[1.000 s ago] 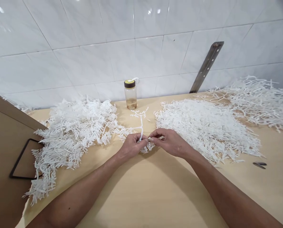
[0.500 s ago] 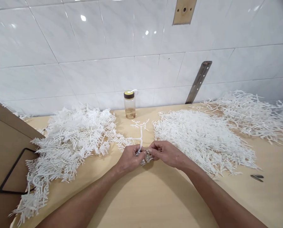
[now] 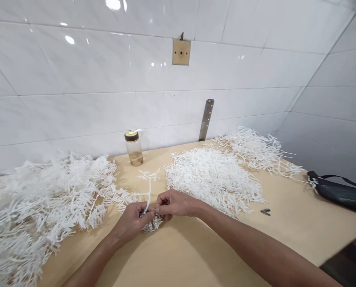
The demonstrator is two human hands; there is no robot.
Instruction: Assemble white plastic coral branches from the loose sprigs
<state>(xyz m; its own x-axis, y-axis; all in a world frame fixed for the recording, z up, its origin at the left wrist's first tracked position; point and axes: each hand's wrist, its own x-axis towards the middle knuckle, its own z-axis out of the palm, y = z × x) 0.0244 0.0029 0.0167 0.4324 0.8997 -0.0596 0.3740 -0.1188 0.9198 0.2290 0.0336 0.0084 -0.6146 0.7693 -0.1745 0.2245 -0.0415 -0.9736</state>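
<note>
A white branched piece (image 3: 149, 187) rises from my left hand (image 3: 132, 221), whose fingers are closed round its stem. Close beside it, my right hand (image 3: 178, 203) pinches at the left fingertips; what lies between its fingers is too small to make out. Small white tips (image 3: 152, 226) hang just below the fingertips. A large heap of feathery white pieces (image 3: 61, 195) lies to the left, and another dense heap (image 3: 210, 175) lies right of my hands.
A jar (image 3: 135, 153) with a dark and yellow lid stands near the tiled wall. Further white branches (image 3: 255, 147) lie at the back right. Small snips (image 3: 265, 212) and a black bag (image 3: 339, 193) are on the right. A metal bracket (image 3: 206, 119) leans at the wall.
The view has swung to the right, so everything appears further left and the black bag has come into sight. Both hands stay together at the white branched piece.
</note>
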